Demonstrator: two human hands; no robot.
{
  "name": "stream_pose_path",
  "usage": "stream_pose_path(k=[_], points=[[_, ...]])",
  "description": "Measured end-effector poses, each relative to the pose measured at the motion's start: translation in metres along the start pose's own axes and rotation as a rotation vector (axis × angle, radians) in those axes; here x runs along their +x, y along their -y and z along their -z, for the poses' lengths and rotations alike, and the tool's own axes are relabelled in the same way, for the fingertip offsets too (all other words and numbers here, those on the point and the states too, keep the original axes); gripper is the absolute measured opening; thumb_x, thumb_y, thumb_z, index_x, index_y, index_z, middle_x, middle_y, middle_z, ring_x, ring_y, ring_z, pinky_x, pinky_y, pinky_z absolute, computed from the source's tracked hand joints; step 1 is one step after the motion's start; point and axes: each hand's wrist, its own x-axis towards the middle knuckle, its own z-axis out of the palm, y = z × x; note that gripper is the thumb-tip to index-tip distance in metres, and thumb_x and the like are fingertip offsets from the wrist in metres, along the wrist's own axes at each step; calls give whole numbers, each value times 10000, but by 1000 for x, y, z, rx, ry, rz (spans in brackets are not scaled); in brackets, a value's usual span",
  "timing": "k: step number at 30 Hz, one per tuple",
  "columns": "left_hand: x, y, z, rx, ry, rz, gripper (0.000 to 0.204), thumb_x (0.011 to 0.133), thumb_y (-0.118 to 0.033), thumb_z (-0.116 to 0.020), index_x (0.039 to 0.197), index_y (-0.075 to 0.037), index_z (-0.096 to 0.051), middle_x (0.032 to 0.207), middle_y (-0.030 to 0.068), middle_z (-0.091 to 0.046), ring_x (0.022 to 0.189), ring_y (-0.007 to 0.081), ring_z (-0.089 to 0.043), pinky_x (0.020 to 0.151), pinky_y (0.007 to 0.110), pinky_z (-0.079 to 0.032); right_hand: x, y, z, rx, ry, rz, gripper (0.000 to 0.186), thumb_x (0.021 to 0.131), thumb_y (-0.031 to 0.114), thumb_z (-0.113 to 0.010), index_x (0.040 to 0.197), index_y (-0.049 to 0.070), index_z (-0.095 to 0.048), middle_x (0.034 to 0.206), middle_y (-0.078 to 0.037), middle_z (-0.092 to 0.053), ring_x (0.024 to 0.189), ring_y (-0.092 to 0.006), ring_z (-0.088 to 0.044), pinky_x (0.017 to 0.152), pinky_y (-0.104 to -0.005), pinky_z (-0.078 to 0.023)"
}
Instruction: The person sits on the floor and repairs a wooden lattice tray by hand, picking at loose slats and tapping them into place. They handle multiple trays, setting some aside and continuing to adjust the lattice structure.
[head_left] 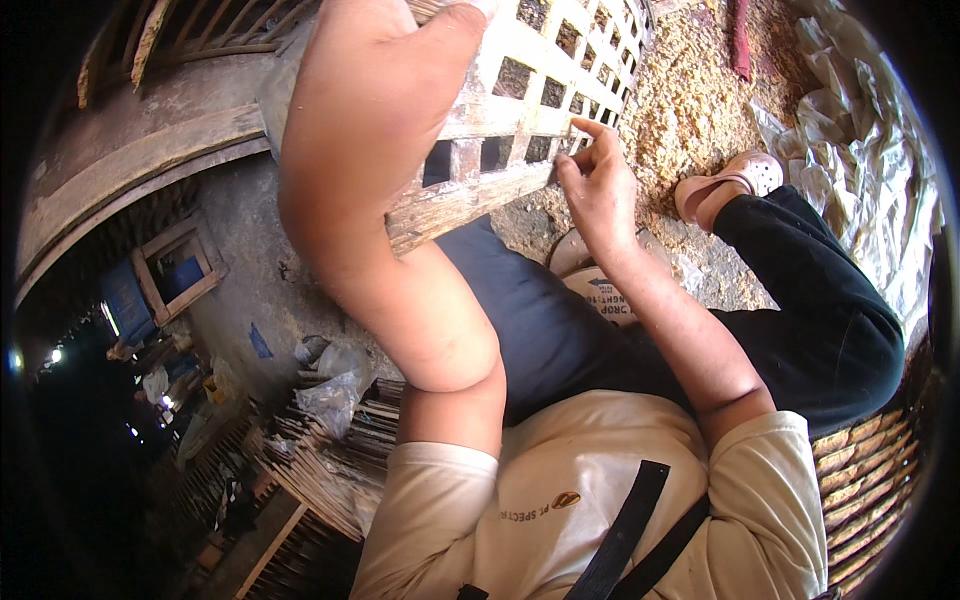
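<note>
A large woven bamboo basket [520,120] with open square gaps rises in front of me, its pale flat strips crossing. My left hand [430,45] is raised at the top edge, curled against the basket's upper part; the thumb shows, while most fingers are hidden or cut off. Lower down, my right hand [605,185] has thumb and bent forefinger on the end of a wide bamboo strip [470,200] along the basket's near edge. This strip runs leftward beneath my left forearm.
Wood shavings [690,90] cover the ground at the upper right, beside a crumpled silvery plastic sheet [860,130]. My pink clog [755,175] rests there. A stack of thin slats [370,430] and a clear plastic bag [335,395] lie on the left, below a wooden ledge [140,190].
</note>
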Motion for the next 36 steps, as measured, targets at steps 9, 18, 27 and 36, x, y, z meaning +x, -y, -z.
stream_pose_path(k=[9,18,27,36], points=[[1,-14,-9,-73,-88,111,737,808,160,-443,1497,-36,-271,1297,258,-525,1100,280,-623,845,319,-593,2,0,-3,881,-101,-197,315,968,39,-516,1279,-3,-492,820,-49,-637,740,-84,-600,682,-228,-493],[-2,-21,-19,-194,-133,151,756,792,167,-456,1497,-28,-264,1238,252,-548,1047,279,-647,820,326,-601,2,-42,-19,437,-66,69,416,936,2,-541,1346,40,-476,812,-50,-648,758,-106,-614,725,-263,-507],[0,-16,-12,-201,-29,95,760,777,158,-427,1495,-1,-235,1256,286,-528,1050,305,-645,820,342,-609,-3,-45,-24,503,-166,83,415,910,43,-597,1319,93,-550,795,-46,-662,723,-102,-610,695,-269,-503],[1,-23,-4,-241,58,116,749,784,163,-410,1494,-3,-238,1281,299,-509,1048,314,-646,814,331,-611,-17,16,-3,987,57,19,465,971,14,-514,1425,-4,-409,815,-37,-637,766,-75,-580,722,-230,-494]])
